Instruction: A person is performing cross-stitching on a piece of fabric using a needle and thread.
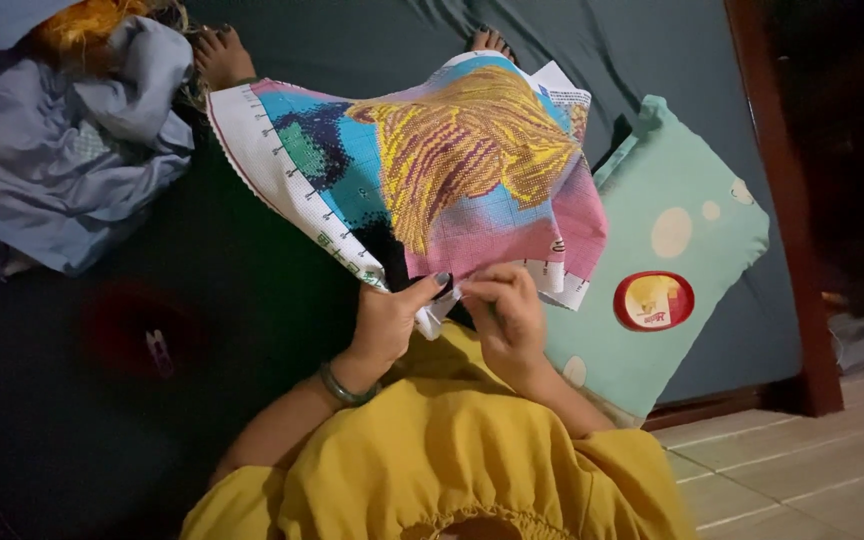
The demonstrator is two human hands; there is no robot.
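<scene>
Close together: left hand and right hand both pinch near edge of cross-stitch cloth; cloth's length runs away from hands toward feet, over dark bed. Pillow just right of cloth.

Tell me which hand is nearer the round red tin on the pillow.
Right. The right hand pinches the canvas edge just left of the red tin; the left hand is farther left, beyond it.

Left hand pinching; right hand seemingly curled.
</scene>
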